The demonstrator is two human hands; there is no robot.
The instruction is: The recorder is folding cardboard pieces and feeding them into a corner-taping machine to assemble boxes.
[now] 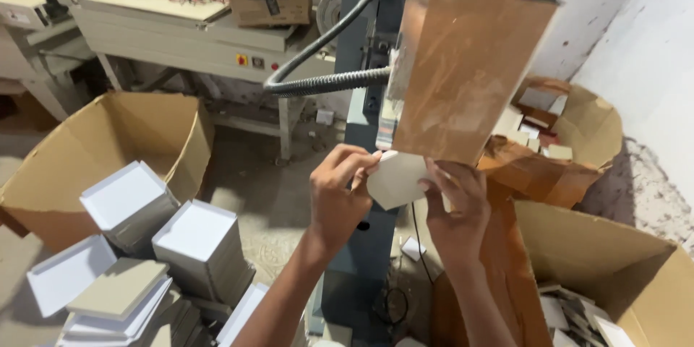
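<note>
Both hands, left (338,191) and right (454,199), pinch opposite edges of a pale card (396,179), seemingly light, thin, stiff yet bendable, best held by its edges.

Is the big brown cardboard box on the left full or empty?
Partly filled. The big brown cardboard box is open at the top, and stacked white square trays fill its near part, while its far inner wall shows bare.

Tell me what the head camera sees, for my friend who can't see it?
Two hands, left hand and right hand, hold a pale cardboard piece under an upright machine's brown guard plate. White trays are stacked lower left.
</note>
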